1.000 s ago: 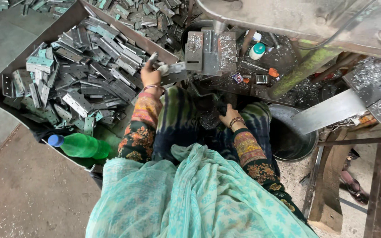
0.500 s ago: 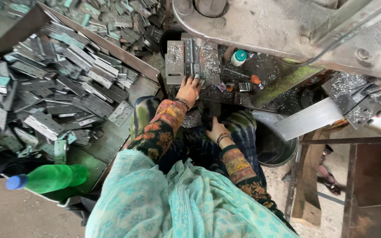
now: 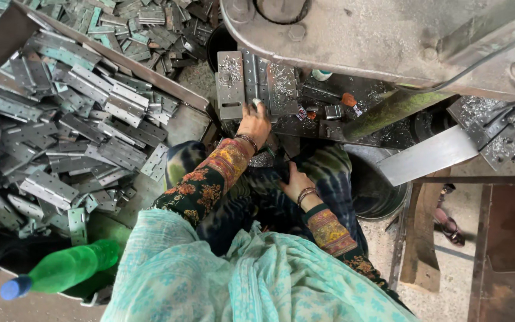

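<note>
Head view — left hand fingers pressed together on the hinge plate; right hand loosely curled.

Lying heaped in a tray at left: hinge plates, more of them piled beyond the tray's far wall. Resting near the tray's near corner, lower left: a plastic bottle on its side. Sitting ahead at centre, under the overhanging machine body: a press bed strewn with metal chips. Reaching forward onto that bed: left hand, fingertips touching a hinge piece. Resting nearer, on the lap, right of the left forearm: right hand. Standing right of the lap, below the bed: a round bucket. Slanting above the bucket, farther right: a flat metal chute.
</note>
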